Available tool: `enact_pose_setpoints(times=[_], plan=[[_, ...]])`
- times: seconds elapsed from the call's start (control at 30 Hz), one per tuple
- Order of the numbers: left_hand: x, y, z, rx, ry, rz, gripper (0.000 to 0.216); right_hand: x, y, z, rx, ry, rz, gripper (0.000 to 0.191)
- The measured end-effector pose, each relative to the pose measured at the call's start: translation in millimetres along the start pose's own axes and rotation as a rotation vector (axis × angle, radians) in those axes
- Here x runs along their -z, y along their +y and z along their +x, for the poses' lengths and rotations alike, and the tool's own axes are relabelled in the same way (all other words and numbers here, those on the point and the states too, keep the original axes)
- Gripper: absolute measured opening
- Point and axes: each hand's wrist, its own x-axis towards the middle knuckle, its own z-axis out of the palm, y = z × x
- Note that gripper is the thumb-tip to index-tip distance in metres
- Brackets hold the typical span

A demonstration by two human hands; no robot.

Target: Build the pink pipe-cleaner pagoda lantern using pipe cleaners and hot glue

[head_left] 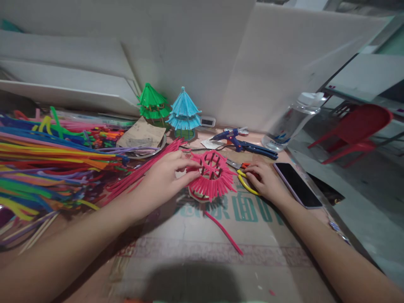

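Note:
My left hand [172, 170] pinches the left edge of a pink pipe-cleaner pavilion model [216, 185]. Its fringe of short pink strips slopes outward around an open ring with brown crosspieces. On the right, the curled fingers of my right hand [263, 179] are on the handles of a pair of scissors [244, 181], yellow and orange, with the blades pointing at the model. A loose pink pipe cleaner [225, 233] lies in front of the model. Behind my left hand runs a bundle of pink pipe cleaners [147, 164].
Many coloured pipe cleaners [57, 158] cover the left side. Green [153, 101] and blue [184, 109] pavilion models stand at the back, near a blue glue gun [232, 136]. To the right are a clear bottle [292, 122] and a phone [298, 185]. A red chair [356, 130] stands beyond.

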Motion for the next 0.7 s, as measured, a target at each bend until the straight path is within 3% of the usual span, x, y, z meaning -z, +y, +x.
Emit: enact_pose_setpoints(times=[0.27, 0.47, 0.57, 0.7], plan=[[1.9, 0.9, 2.3, 0.044, -0.032, -0.077, 0.021, 1.9, -2.6, 0.1, -0.011, 0.0, 0.011, 0.028], [33.6, 5.8, 1.9, 0.024, 0.132, 0.001, 0.032, 2.4, -9.9, 2.1, -0.024, 0.074, 0.035, 0.022], [51.7, 11.6, -2.6, 0.03, 0.175, 0.001, 0.033, 20.4, -18.3, 5.0, -0.065, 0.213, 0.052, 0.023], [68.2, 32.6, -10.2, -0.015, 0.125, -0.037, 0.033, 65.9, -50.3, 8.6, -0.1, 0.382, 0.112, 0.029]])
